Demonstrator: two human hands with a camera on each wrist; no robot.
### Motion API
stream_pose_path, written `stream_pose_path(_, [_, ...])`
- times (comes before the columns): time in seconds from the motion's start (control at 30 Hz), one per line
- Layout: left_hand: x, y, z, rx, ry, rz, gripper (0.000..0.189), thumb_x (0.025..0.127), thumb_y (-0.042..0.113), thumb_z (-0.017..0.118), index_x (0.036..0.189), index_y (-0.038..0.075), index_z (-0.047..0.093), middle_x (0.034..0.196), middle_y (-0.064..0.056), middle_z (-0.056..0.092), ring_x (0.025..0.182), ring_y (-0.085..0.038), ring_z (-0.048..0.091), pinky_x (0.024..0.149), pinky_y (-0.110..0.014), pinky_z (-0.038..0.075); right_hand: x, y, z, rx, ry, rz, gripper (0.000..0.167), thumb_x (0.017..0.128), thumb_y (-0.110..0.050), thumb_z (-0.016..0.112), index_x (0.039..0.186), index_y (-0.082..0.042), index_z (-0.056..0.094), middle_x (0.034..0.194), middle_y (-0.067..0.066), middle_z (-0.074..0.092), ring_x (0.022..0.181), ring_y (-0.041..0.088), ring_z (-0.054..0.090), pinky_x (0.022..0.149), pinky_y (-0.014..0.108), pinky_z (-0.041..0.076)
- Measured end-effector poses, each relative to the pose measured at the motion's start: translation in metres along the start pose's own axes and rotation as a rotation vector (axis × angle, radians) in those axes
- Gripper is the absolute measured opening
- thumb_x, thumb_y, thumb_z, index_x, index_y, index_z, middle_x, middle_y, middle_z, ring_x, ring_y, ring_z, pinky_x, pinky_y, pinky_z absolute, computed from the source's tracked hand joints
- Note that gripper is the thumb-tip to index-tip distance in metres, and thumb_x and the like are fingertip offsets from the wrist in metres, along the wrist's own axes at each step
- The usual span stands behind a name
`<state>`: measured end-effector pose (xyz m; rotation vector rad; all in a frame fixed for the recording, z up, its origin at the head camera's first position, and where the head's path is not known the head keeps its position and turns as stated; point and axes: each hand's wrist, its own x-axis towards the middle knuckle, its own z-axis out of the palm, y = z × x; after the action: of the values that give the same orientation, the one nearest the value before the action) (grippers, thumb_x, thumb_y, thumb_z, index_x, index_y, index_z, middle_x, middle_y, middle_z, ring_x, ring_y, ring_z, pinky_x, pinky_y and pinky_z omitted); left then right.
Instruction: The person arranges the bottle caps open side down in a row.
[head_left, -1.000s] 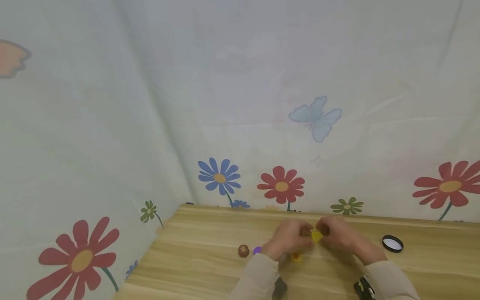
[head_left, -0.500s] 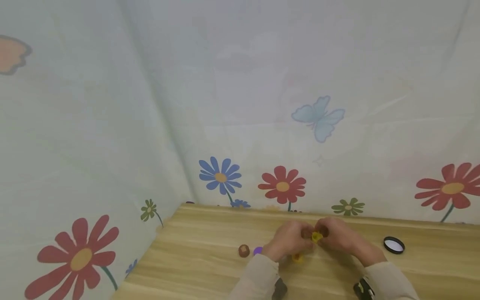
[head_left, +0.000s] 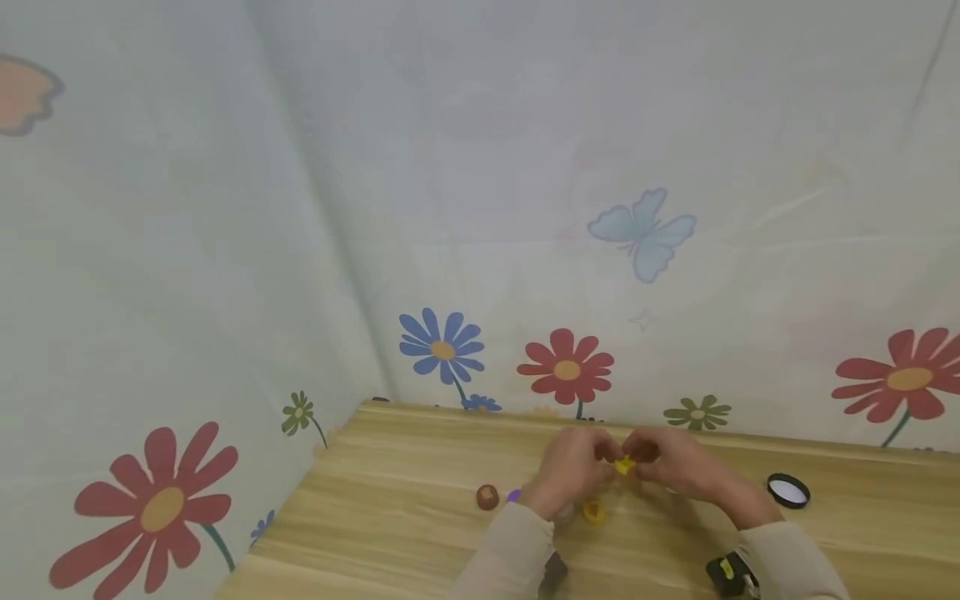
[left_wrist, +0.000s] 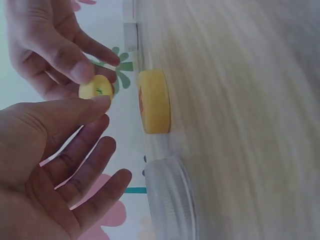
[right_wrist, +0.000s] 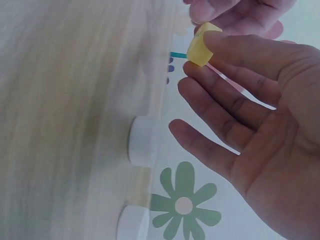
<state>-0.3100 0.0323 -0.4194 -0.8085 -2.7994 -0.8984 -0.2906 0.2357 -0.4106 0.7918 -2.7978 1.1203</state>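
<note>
A small yellow piece (head_left: 624, 464) is held between my two hands, a little above the table. Its kind is unclear; a small green mark shows on it in the left wrist view. My left hand (head_left: 573, 468) pinches it by thumb and fingers, the other fingers spread loosely. From the opposite side my right hand (head_left: 678, 462) also pinches the piece (right_wrist: 200, 48). Below them a thick yellow disc (left_wrist: 155, 102) with a reddish mark stands on the table, near the left wrist. Beside that disc is a clear, ridged plastic container or lid (left_wrist: 170, 200).
A brown round piece (head_left: 487, 497) and a partly hidden purple one (head_left: 514, 496) lie left of my left hand. To the right sits a black-rimmed white disc (head_left: 787, 490). White round objects (right_wrist: 143, 141) line the wooden table (head_left: 420, 467) before a flowered cloth backdrop (head_left: 480, 208).
Both hands have shifted slightly left and up with the yellow piece, which has been turned between the fingers. The yellow disc below is now less covered by my left hand.
</note>
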Motion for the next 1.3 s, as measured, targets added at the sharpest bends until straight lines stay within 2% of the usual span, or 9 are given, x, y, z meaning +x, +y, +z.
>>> stream_pose_path(0.2, [-0.001, 0.0, -0.002, 0.014, 0.02, 0.008, 0.012, 0.088, 0.013, 0.089, 0.097, 0.017, 0.082, 0.085, 0.014, 0.068, 0.08, -0.003, 0.054, 0.077, -0.019, 0.049, -0.002, -0.004, -0.003, 0.035, 0.006, 0.0, 0.017, 0.091, -0.005, 0.078, 0.107, -0.002, 0.073, 0.1, 0.001, 0.074, 0.092, 0.019, 0.07, 0.081, 0.034, 0.057])
stream_pose_path(0.33, [-0.002, 0.004, -0.007, 0.012, 0.047, 0.05, 0.011, 0.089, 0.014, 0.088, 0.099, 0.016, 0.083, 0.085, 0.012, 0.07, 0.078, -0.002, 0.055, 0.075, -0.018, 0.049, -0.004, -0.009, -0.008, 0.065, 0.016, 0.004, 0.013, 0.093, -0.005, 0.077, 0.104, -0.003, 0.073, 0.099, 0.0, 0.073, 0.092, 0.019, 0.069, 0.08, 0.032, 0.057])
stream_pose_path(0.47, [-0.001, 0.009, -0.014, -0.01, 0.076, 0.087, 0.008, 0.092, 0.016, 0.086, 0.098, 0.014, 0.082, 0.084, 0.01, 0.071, 0.074, 0.0, 0.056, 0.071, -0.017, 0.049, -0.007, -0.015, -0.012, 0.069, 0.068, 0.017, 0.01, 0.095, -0.008, 0.078, 0.103, -0.005, 0.072, 0.099, 0.0, 0.073, 0.093, 0.02, 0.068, 0.079, 0.033, 0.058])
stream_pose_path(0.63, [-0.001, 0.012, -0.019, -0.027, 0.094, 0.099, 0.008, 0.094, 0.019, 0.084, 0.1, 0.014, 0.082, 0.081, 0.013, 0.07, 0.072, 0.001, 0.056, 0.069, -0.017, 0.047, -0.007, -0.016, -0.012, 0.058, 0.111, 0.022, 0.009, 0.098, -0.011, 0.076, 0.104, -0.006, 0.071, 0.099, -0.001, 0.072, 0.093, 0.019, 0.068, 0.078, 0.035, 0.058])
stream_pose_path(0.77, [-0.004, 0.014, -0.02, -0.025, 0.103, 0.109, 0.011, 0.094, 0.017, 0.084, 0.105, 0.015, 0.083, 0.085, 0.012, 0.073, 0.075, 0.002, 0.06, 0.071, -0.016, 0.049, -0.01, -0.018, -0.01, 0.106, 0.095, 0.041, 0.014, 0.099, -0.012, 0.076, 0.109, -0.004, 0.07, 0.097, 0.0, 0.072, 0.091, 0.02, 0.069, 0.078, 0.035, 0.058])
stream_pose_path(0.87, [-0.006, 0.016, -0.019, -0.043, 0.115, 0.11, 0.019, 0.093, 0.014, 0.084, 0.112, 0.016, 0.081, 0.092, 0.007, 0.077, 0.079, 0.001, 0.066, 0.073, -0.016, 0.051, -0.012, -0.018, -0.01, 0.128, 0.095, 0.041, 0.018, 0.1, -0.013, 0.075, 0.112, -0.002, 0.068, 0.096, 0.0, 0.073, 0.09, 0.019, 0.07, 0.078, 0.035, 0.059])
stream_pose_path(1.03, [-0.008, 0.02, -0.019, -0.056, 0.103, 0.107, 0.031, 0.092, 0.01, 0.084, 0.12, 0.02, 0.077, 0.102, 0.003, 0.079, 0.082, 0.0, 0.071, 0.074, -0.016, 0.053, -0.017, -0.018, -0.013, 0.152, 0.107, 0.026, 0.024, 0.101, -0.014, 0.074, 0.117, 0.001, 0.066, 0.095, 0.001, 0.075, 0.088, 0.02, 0.072, 0.082, 0.042, 0.059])
stream_pose_path(1.13, [-0.009, 0.022, -0.018, -0.048, 0.092, 0.113, 0.035, 0.09, 0.01, 0.086, 0.122, 0.022, 0.077, 0.105, 0.003, 0.079, 0.082, 0.0, 0.071, 0.073, -0.014, 0.052, -0.02, -0.018, -0.017, 0.192, 0.094, 0.019, 0.026, 0.103, -0.013, 0.071, 0.121, 0.004, 0.062, 0.094, 0.005, 0.076, 0.087, 0.025, 0.073, 0.083, 0.046, 0.058])
stream_pose_path(1.3, [-0.01, 0.022, -0.016, -0.035, 0.083, 0.126, 0.036, 0.089, 0.012, 0.088, 0.122, 0.021, 0.077, 0.102, 0.008, 0.078, 0.078, 0.004, 0.067, 0.07, -0.012, 0.05, -0.021, -0.018, -0.019, 0.248, 0.052, 0.035, 0.031, 0.105, -0.015, 0.069, 0.125, 0.006, 0.058, 0.094, 0.01, 0.076, 0.089, 0.034, 0.073, 0.084, 0.045, 0.057])
